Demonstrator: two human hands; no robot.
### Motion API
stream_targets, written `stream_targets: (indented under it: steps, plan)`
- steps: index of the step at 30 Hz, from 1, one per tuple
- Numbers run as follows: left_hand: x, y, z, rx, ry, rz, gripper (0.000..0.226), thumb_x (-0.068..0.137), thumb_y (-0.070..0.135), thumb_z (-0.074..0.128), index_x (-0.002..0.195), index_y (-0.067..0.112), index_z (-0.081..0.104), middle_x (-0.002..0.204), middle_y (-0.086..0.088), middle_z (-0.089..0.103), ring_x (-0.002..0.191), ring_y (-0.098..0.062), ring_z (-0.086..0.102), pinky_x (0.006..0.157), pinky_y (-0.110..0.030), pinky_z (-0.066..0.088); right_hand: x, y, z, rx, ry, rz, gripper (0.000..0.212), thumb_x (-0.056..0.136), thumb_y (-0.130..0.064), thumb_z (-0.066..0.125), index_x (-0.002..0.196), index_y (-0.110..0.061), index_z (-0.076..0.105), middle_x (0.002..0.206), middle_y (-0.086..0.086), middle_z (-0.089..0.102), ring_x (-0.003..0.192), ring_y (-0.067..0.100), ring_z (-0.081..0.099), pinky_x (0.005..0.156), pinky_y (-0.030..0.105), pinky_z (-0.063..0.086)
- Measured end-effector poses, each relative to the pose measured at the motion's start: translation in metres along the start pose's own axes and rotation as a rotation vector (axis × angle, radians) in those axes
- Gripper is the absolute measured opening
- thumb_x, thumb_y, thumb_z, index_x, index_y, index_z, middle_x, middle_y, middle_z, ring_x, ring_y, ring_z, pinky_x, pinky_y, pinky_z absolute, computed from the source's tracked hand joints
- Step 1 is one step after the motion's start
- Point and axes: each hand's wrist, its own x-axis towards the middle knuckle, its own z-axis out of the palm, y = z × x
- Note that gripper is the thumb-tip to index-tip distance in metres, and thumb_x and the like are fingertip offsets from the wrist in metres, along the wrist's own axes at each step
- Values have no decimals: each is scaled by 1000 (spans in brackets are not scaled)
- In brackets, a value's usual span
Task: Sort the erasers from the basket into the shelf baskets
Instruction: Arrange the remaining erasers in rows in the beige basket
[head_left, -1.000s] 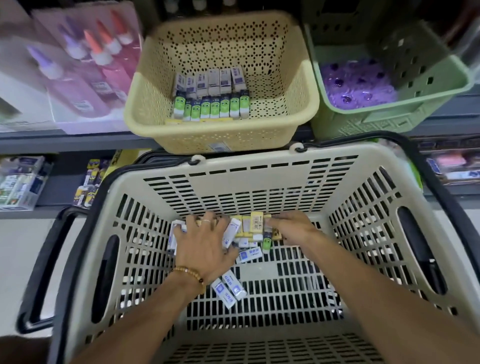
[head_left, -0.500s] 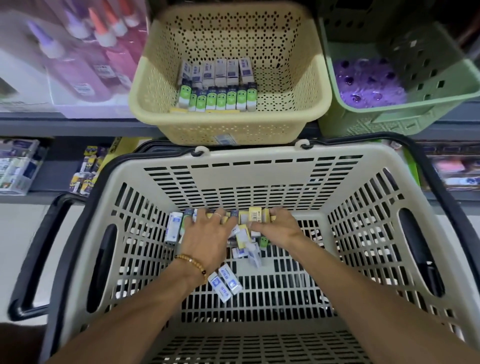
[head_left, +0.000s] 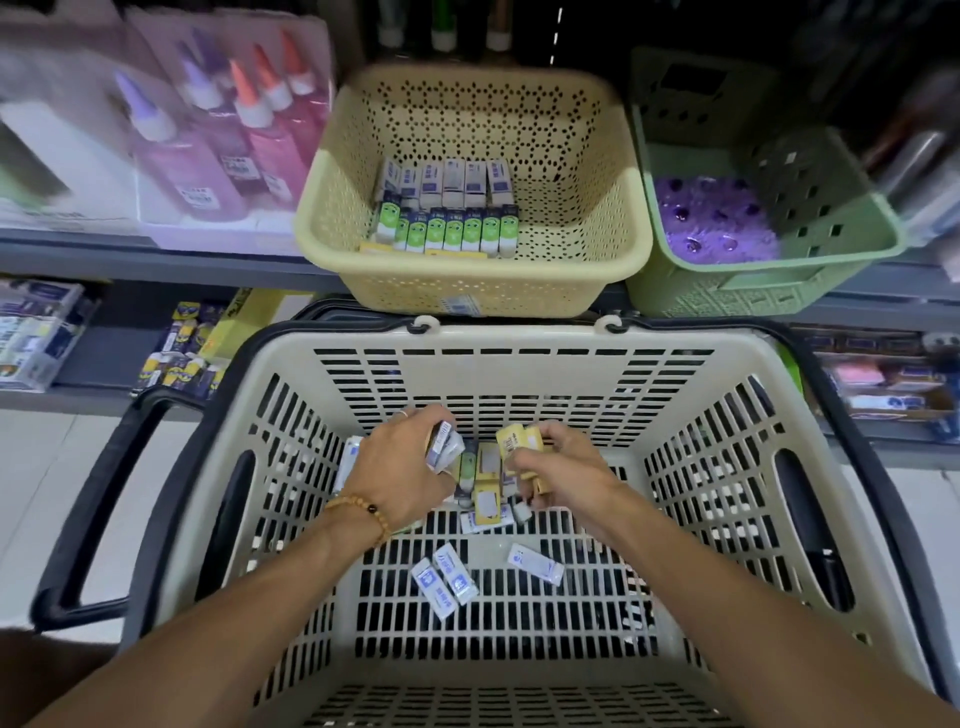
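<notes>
Both my hands are inside the beige shopping basket (head_left: 519, 343). My left hand (head_left: 400, 467) grips a bunch of white-and-blue erasers (head_left: 444, 447), lifted off the floor of the basket. My right hand (head_left: 556, 467) holds several yellow-sleeved erasers (head_left: 514, 441). More erasers lie between and under the hands (head_left: 485, 499), and three white-and-blue ones (head_left: 447, 577) lie loose nearer me. The yellow shelf basket (head_left: 597, 208) above holds rows of white and green-sleeved erasers (head_left: 447, 228) in its left part.
A green shelf basket (head_left: 831, 218) with purple items stands right of the yellow one. Glue bottles (head_left: 234, 135) stand on the shelf at left. Black handles (head_left: 98, 499) hang at the shopping basket's sides. Lower shelves hold small packets.
Both hands went from pressing on the eraser pile to closing round bunches and lifting them. One white eraser slid to the right on the basket floor.
</notes>
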Motion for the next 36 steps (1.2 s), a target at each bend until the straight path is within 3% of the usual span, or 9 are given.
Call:
stream_targets:
  steps: [4, 8, 10, 13, 17, 20, 24, 30, 36]
  plan:
    - [-8, 19, -29, -369, 30, -81, 43, 62, 8, 79, 92, 30, 58, 76, 2, 64, 54, -9, 58, 46, -29, 52, -28, -27, -4, 103, -163, -90, 29, 87, -14, 69, 115, -17, 64, 94, 5, 69, 72, 17, 60, 59, 28, 48]
    - [-24, 34, -63, -606, 55, -76, 48, 66, -1, 76, 95, 32, 59, 91, 10, 56, 36, -1, 46, 35, -18, 38, -61, -58, 2, 64, -252, -193, 26, 89, -24, 69, 113, -14, 66, 92, 3, 68, 76, 16, 61, 64, 28, 48]
    - [-32, 39, -80, -678, 88, -58, 50, 66, 0, 76, 97, 37, 59, 98, 18, 55, 47, -7, 51, 38, -20, 42, -78, -76, 10, 12, -246, -259, 32, 86, -28, 72, 115, -20, 63, 95, 2, 70, 78, 16, 63, 64, 27, 50]
    - [-42, 45, -105, -773, 175, 16, 51, 63, 0, 79, 92, 39, 64, 106, 13, 65, 81, -15, 61, 63, -17, 50, -99, -109, 22, -1, -250, -371, 35, 77, -34, 78, 109, -29, 62, 93, 0, 71, 78, 17, 66, 63, 26, 51]
    - [-48, 51, -142, -881, 229, 79, 55, 62, -5, 80, 95, 37, 67, 92, 14, 70, 72, -26, 59, 60, -24, 53, -111, -162, 31, 1, -279, -511, 30, 80, -29, 74, 109, -28, 65, 91, 1, 72, 75, 17, 66, 57, 25, 51]
    - [-44, 55, -168, -1000, 251, 110, 54, 56, 0, 82, 96, 34, 68, 90, 14, 71, 68, -46, 61, 64, -51, 53, -98, -200, 30, -10, -192, -551, 18, 90, -27, 67, 106, -20, 64, 88, 4, 70, 69, 17, 65, 51, 24, 49]
    - [-27, 58, -188, -1170, 289, 162, 52, 56, -10, 82, 89, 29, 70, 94, 5, 69, 69, -28, 57, 70, -48, 44, -63, -239, 20, -176, -29, -484, 17, 99, -28, 55, 109, -14, 57, 89, 5, 69, 70, 19, 65, 52, 25, 50]
    - [-7, 50, -197, -1297, 251, 190, 50, 60, -13, 76, 88, 27, 69, 63, -2, 56, 58, -24, 51, 50, -30, 39, -15, -246, 10, -447, 56, -263, 37, 97, -29, 59, 127, -8, 51, 95, 6, 67, 76, 16, 67, 56, 26, 51]
    - [-8, 41, -206, -1384, 310, 115, 57, 35, 8, 79, 88, 26, 70, 74, -6, 59, 66, -26, 56, 68, -49, 38, 7, -245, 48, -520, -98, -268, 14, 90, -33, 68, 86, -21, 68, 77, 0, 72, 64, 14, 67, 52, 25, 50]
